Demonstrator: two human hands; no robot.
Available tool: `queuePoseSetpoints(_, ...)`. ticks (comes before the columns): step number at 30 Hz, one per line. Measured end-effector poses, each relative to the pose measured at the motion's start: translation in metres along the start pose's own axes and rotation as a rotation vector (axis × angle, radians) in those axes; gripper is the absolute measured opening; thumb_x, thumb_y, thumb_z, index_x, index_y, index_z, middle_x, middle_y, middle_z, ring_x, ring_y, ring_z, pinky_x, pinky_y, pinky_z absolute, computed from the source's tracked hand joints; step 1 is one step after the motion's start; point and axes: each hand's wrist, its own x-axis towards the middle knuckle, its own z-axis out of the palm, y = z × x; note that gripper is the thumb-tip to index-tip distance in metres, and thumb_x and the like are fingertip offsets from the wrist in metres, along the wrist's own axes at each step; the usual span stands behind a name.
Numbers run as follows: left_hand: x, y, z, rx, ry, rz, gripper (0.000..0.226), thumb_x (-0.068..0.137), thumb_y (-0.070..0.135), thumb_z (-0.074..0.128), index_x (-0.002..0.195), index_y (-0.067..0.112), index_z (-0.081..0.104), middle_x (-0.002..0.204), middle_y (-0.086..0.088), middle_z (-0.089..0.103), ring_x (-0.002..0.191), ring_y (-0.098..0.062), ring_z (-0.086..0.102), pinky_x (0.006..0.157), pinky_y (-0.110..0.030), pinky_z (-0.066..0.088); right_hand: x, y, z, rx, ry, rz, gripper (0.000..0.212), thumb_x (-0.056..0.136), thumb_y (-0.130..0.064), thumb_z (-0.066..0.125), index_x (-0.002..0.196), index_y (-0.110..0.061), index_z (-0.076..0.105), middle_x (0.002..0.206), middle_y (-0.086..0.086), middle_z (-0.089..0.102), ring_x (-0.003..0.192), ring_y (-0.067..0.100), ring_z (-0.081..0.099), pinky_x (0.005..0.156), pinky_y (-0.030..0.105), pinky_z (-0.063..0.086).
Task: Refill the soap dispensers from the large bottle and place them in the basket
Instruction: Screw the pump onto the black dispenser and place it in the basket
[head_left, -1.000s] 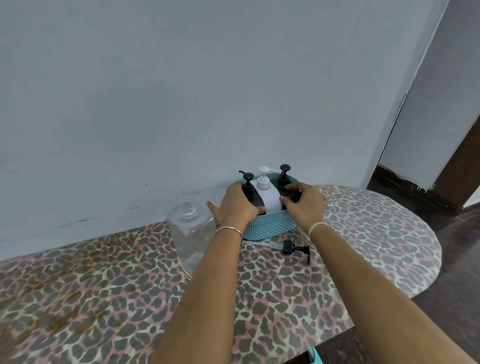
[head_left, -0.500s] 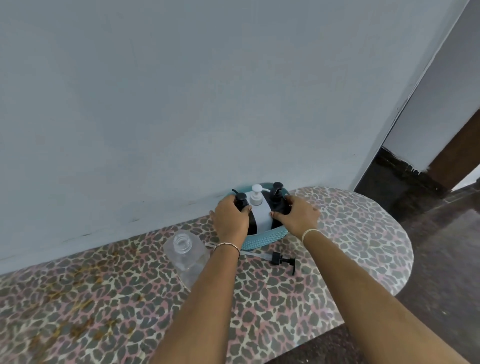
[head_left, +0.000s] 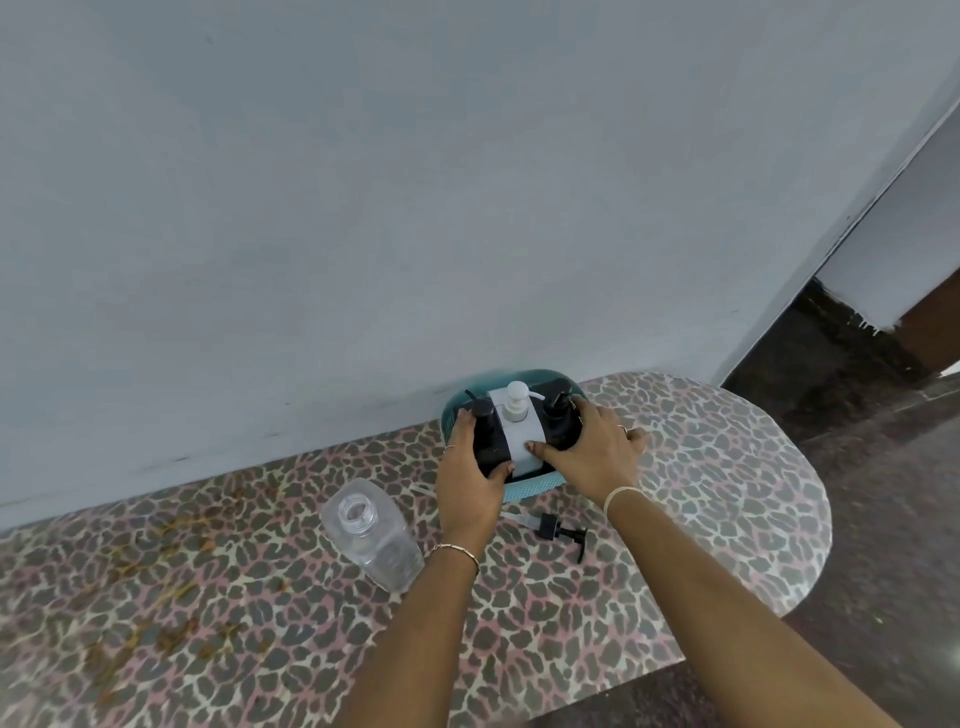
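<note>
Your left hand (head_left: 467, 467) is curling its fingers (head_left: 501, 472) around the near side of the left black pump dispenser (head_left: 487, 441), thumb side toward the basket's left rim. Your right hand (head_left: 592, 454) is spreading over the right black pump dispenser (head_left: 558, 421), and its thumb (head_left: 537, 448) is pressing on the white rectangular pump dispenser (head_left: 519, 431) between the 2 black ones. Both hands are partly closed in a steadying grip; whether either is lifting anything cannot be told.

All 3 dispensers are standing upright, pumps fitted, inside the teal perforated plastic basket (head_left: 530, 486), which is sitting on the leopard-print tabletop (head_left: 260, 597) against the pale wall (head_left: 363, 208).

Just beside your left wrist, the large clear plastic bottle (head_left: 371, 530) is standing uncapped and looks almost empty. Its black pump head with tube (head_left: 553, 527) is lying loose on the tabletop in front of the basket.

Judged from this layout, refilling and placement are essentially complete. What is remaining appears to be settling the dispensers, releasing them, and possibly refitting the loose pump to the large bottle.
</note>
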Motion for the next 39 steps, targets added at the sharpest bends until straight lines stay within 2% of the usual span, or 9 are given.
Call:
queuePoseSetpoints(5, 0.000, 0.004, 0.000, 0.093, 0.003, -0.008, 0.082, 0.082, 0.018, 0.073, 0.149, 0.018, 0.027, 0.156, -0.001, 0.026, 0.144, -0.015, 0.024, 0.110, -0.018, 0.014, 0.000, -0.005, 0.014, 0.006, -0.042, -0.008, 0.110, 0.062, -0.065, 0.073, 0.147, -0.020, 0.021, 0.139, 0.006, 0.045, 0.125, 0.025, 0.047, 0.108, 0.051, 0.029)
queuePoseSetpoints(8, 0.000, 0.008, 0.001, 0.124, 0.000, -0.018, 0.081, 0.083, 0.018, 0.071, 0.149, 0.020, 0.024, 0.157, 0.001, 0.023, 0.143, -0.014, 0.025, 0.111, -0.024, 0.024, -0.004, 0.000, 0.016, -0.046, -0.012, -0.023, 0.101, 0.068, -0.057, 0.073, 0.147, -0.023, 0.021, 0.134, 0.004, 0.048, 0.120, 0.023, 0.051, 0.109, 0.049, 0.023)
queuePoseSetpoints(11, -0.001, 0.011, 0.000, 0.158, 0.001, -0.024, 0.078, 0.084, 0.019, 0.071, 0.148, 0.021, 0.026, 0.158, 0.002, 0.019, 0.142, -0.015, 0.027, 0.107, -0.030, 0.034, -0.003, 0.000, 0.013, -0.031, -0.036, -0.038, 0.094, 0.074, -0.047, 0.073, 0.148, -0.023, 0.020, 0.136, 0.004, 0.046, 0.125, 0.025, 0.047, 0.108, 0.046, 0.023)
queuePoseSetpoints(13, -0.001, 0.011, 0.000, 0.162, -0.007, -0.024, 0.078, 0.083, 0.018, 0.071, 0.148, 0.021, 0.027, 0.158, 0.001, 0.019, 0.141, -0.017, 0.027, 0.108, -0.030, 0.034, 0.000, 0.002, 0.011, 0.049, -0.073, -0.045, 0.090, 0.077, -0.035, 0.073, 0.149, -0.022, 0.020, 0.138, 0.007, 0.044, 0.128, 0.027, 0.043, 0.108, 0.046, 0.028)
queuePoseSetpoints(16, 0.002, 0.008, -0.002, 0.122, -0.034, -0.034, 0.078, 0.084, 0.014, 0.069, 0.149, 0.019, 0.025, 0.157, -0.001, 0.021, 0.143, -0.019, 0.025, 0.114, -0.031, 0.024, 0.001, 0.005, 0.008, 0.090, -0.090, -0.055, 0.086, 0.077, -0.025, 0.069, 0.149, -0.020, 0.021, 0.140, 0.005, 0.042, 0.129, 0.027, 0.040, 0.107, 0.046, 0.028)
queuePoseSetpoints(20, 0.009, 0.002, -0.006, 0.137, -0.051, -0.034, 0.072, 0.087, 0.016, 0.067, 0.148, 0.022, 0.030, 0.156, 0.001, 0.025, 0.143, -0.017, 0.024, 0.114, -0.032, 0.024, 0.003, 0.003, 0.010, 0.075, -0.082, -0.050, 0.085, 0.073, -0.023, 0.066, 0.147, -0.021, 0.024, 0.140, 0.001, 0.043, 0.128, 0.024, 0.041, 0.107, 0.047, 0.027)
queuePoseSetpoints(26, 0.007, 0.001, -0.005, 0.172, -0.033, -0.014, 0.068, 0.088, 0.018, 0.066, 0.146, 0.024, 0.031, 0.156, 0.003, 0.026, 0.141, -0.015, 0.027, 0.108, -0.030, 0.033, -0.001, 0.001, 0.014, 0.015, -0.052, -0.045, 0.085, 0.075, -0.028, 0.063, 0.149, -0.020, 0.022, 0.135, 0.003, 0.045, 0.121, 0.025, 0.048, 0.108, 0.047, 0.025)
queuePoseSetpoints(32, 0.007, 0.002, -0.009, 0.194, -0.053, -0.033, 0.069, 0.088, 0.022, 0.066, 0.146, 0.026, 0.028, 0.155, 0.004, 0.026, 0.138, -0.016, 0.033, 0.100, -0.034, 0.041, -0.003, 0.003, 0.014, 0.004, 0.035, -0.033, 0.079, 0.077, -0.033, 0.066, 0.147, -0.024, 0.031, 0.113, 0.005, 0.050, 0.103, 0.027, 0.053, 0.101, 0.039, 0.031)
queuePoseSetpoints(39, 0.010, 0.004, -0.009, 0.220, -0.056, -0.045, 0.070, 0.087, 0.023, 0.066, 0.144, 0.026, 0.027, 0.153, 0.004, 0.029, 0.137, -0.017, 0.036, 0.097, -0.036, 0.044, -0.005, 0.002, 0.012, -0.050, 0.056, -0.035, 0.081, 0.079, -0.035, 0.071, 0.148, -0.023, 0.030, 0.117, 0.007, 0.050, 0.106, 0.026, 0.054, 0.102, 0.038, 0.032)
